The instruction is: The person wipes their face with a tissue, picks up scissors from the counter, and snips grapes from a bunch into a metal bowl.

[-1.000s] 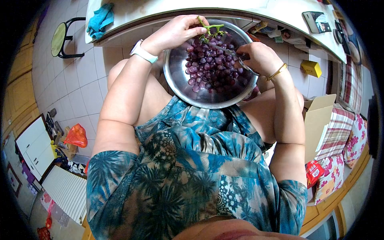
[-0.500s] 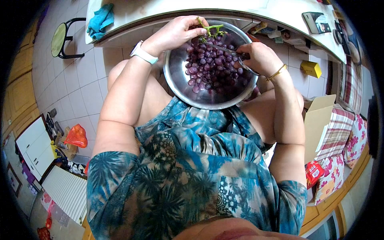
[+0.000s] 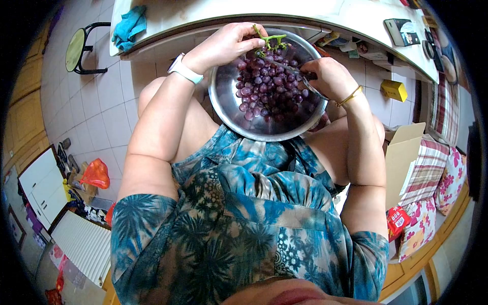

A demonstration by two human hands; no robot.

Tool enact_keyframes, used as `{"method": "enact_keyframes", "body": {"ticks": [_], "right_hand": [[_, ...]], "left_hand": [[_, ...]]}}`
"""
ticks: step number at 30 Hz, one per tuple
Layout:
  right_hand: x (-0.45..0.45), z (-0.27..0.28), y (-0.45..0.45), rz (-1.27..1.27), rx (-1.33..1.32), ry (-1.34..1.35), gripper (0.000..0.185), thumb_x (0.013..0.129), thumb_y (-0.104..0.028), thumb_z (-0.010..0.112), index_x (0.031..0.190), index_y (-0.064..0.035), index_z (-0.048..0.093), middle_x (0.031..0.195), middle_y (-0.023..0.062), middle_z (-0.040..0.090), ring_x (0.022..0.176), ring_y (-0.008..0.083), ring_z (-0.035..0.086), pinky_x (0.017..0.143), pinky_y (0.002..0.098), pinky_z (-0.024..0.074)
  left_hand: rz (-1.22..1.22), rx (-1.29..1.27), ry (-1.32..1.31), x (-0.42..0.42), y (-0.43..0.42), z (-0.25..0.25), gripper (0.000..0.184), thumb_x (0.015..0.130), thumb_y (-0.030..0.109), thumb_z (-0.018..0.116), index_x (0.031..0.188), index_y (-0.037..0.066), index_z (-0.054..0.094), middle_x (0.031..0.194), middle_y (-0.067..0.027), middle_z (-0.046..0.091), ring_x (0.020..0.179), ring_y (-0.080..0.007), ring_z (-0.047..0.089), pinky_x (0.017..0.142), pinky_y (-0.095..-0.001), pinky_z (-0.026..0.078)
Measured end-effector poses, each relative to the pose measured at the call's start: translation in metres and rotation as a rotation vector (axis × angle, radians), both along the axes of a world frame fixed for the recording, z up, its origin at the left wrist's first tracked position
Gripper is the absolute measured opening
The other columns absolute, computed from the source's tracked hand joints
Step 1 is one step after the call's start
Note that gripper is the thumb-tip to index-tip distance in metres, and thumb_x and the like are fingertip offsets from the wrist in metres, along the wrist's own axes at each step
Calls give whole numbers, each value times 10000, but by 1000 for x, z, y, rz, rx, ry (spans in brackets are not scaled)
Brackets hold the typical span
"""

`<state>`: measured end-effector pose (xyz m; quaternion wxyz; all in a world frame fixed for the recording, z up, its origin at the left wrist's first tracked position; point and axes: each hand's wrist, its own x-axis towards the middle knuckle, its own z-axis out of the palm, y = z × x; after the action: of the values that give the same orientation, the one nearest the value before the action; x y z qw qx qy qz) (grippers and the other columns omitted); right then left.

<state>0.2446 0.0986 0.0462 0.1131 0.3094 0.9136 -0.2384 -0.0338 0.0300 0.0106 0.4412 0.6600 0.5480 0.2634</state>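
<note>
A steel bowl [image 3: 229, 114] rests on my lap with many purple grapes [image 3: 272, 81] inside. Above its far left part, my left hand [image 3: 244, 40] pinches a green grape stem [image 3: 274, 39], whose bare branches stick out to the right. Some grapes sit just under the stem; whether they still hang from it I cannot tell. My right hand [image 3: 328, 77] is over the right rim, fingers closed in the handles of a pair of scissors [image 3: 284, 65]. The blades point left toward the stem and the grapes just below it. The blade tips are hard to make out.
A pale table [image 3: 325, 12] stands just beyond the bowl, with a teal cloth [image 3: 129, 28] on its left end. On the tiled floor are a stool [image 3: 76, 50] at left and a yellow box [image 3: 394, 90] at right. A cardboard box [image 3: 404, 157] stands beside my right arm.
Both hands have kept their hold on stem and scissors. The scissors and right hand have shifted very slightly; the whole view has moved a little downward.
</note>
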Motion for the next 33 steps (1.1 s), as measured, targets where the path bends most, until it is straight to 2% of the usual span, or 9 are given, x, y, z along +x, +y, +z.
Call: {"method": "enact_keyframes", "body": {"ticks": [6,9,15,17,18,19,21,26,33], "right_hand": [[-2,4,-2,-8,-31,-43,347,746,-172,798,1072,-61,759,947,170,737,860,327,712,797,407,571],[1,4,-4,7,-22,-28,337,749,-192,805,1054,-57,757,938,174,733,847,326,711,786,405,569],[9,3,-1,-36,87,-53,378,804,-256,806,1085,-20,717,874,167,726,788,287,718,732,388,562],[9,-3,6,-152,-205,23,493,796,-429,818,1066,-28,725,852,188,718,820,326,721,750,415,569],[7,5,6,-221,-479,30,515,863,-457,769,1001,34,695,718,145,700,654,246,716,621,361,562],[6,4,4,-224,-478,31,515,863,-457,769,1001,34,695,718,145,700,654,246,716,621,361,562],[5,0,-1,-366,-766,66,516,897,-476,738,942,34,674,656,102,682,567,168,684,523,306,529],[-7,4,-9,-382,-1036,54,536,995,-523,575,966,6,657,662,107,694,530,160,664,499,272,535],[-13,-2,-15,-389,-1203,145,566,1024,-533,505,949,12,636,668,118,702,500,155,645,449,248,482]], "left_hand": [[-6,39,-25,1,-1,-3,218,1018,189,607,1131,3,631,971,-16,666,933,-90,597,869,-273,507],[50,-79,-63,2,-2,-3,212,1017,187,608,1130,10,635,963,-8,660,926,-87,591,862,-270,505],[45,5,-19,-2,-1,-1,222,1017,205,615,1145,26,641,957,-2,654,909,-78,581,841,-261,497],[70,14,-17,-3,-1,-4,228,1017,209,615,1149,25,641,957,-2,654,907,-77,580,839,-260,495],[94,26,-15,-4,-1,-5,234,1018,213,615,1152,24,640,956,-1,654,905,-75,579,836,-260,493],[91,26,-15,-5,0,-6,234,1018,213,615,1152,24,640,956,-1,654,905,-75,579,836,-260,493],[121,50,-43,-8,2,-8,240,1018,219,616,1146,17,643,949,0,651,896,-71,575,823,-257,491],[175,66,-19,-12,4,-14,260,1024,253,616,1141,22,639,929,-3,649,852,-76,576,792,-253,493],[205,41,-84,-12,4,-13,250,1020,254,624,1134,32,648,922,-4,648,840,-71,582,776,-242,507]]}}
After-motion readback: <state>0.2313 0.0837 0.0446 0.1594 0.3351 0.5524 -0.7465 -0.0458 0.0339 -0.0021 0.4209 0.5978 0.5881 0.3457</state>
